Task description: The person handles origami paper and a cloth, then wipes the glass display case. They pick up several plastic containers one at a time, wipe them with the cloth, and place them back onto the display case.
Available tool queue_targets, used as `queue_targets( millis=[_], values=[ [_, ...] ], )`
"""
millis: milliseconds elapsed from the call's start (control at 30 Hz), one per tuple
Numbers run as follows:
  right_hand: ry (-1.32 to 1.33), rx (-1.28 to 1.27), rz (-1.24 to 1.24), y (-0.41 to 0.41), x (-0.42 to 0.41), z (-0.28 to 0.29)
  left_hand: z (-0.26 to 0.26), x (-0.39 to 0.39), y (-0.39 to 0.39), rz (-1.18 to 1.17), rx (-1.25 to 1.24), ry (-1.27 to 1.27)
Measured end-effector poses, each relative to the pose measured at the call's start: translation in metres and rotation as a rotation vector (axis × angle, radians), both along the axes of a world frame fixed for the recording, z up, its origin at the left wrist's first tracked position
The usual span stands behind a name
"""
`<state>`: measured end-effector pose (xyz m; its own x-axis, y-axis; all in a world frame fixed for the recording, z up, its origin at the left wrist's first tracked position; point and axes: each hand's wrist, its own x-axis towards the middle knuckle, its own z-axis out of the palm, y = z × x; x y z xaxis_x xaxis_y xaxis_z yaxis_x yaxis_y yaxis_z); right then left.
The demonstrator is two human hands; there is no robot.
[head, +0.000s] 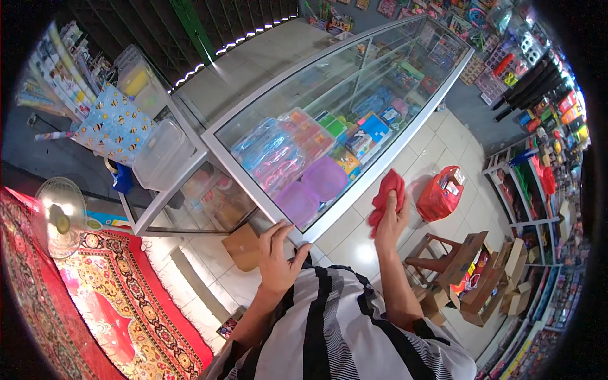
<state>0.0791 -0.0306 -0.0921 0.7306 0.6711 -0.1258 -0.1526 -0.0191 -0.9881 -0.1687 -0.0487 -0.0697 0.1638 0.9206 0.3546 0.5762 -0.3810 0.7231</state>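
My left hand [280, 259] rests with its fingers on the near corner of the metal frame of a glass display case [311, 235], holding nothing. A crumpled red cloth [385, 197] is gripped in my right hand [394, 223], held over the floor just right of the case's edge. Under the glass top lie purple plastic containers [325, 178], pink and blue items in clear plastic wrap [270, 152] and several small boxes.
A red plastic bag [439, 194] of goods stands on the tiled floor to the right, near a wooden stool [434, 256] and open cardboard boxes [484, 289]. At left are a second glass case with a clear plastic bin [164, 154], a fan [61, 218] and a patterned carpet [128, 304]. Stocked shelves line the right.
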Motion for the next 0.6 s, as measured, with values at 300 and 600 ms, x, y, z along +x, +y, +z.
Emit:
queue_targets(
  millis=[300, 600],
  values=[
    [-1.333, -0.015, 0.699, 0.001, -0.085, 0.068, -0.013, -0.004, 0.004, -0.012, 0.023, -0.019],
    [-1.417, -0.013, 0.725, 0.008, -0.087, 0.067, -0.013, -0.005, 0.005, -0.018, 0.028, -0.026]
  ],
)
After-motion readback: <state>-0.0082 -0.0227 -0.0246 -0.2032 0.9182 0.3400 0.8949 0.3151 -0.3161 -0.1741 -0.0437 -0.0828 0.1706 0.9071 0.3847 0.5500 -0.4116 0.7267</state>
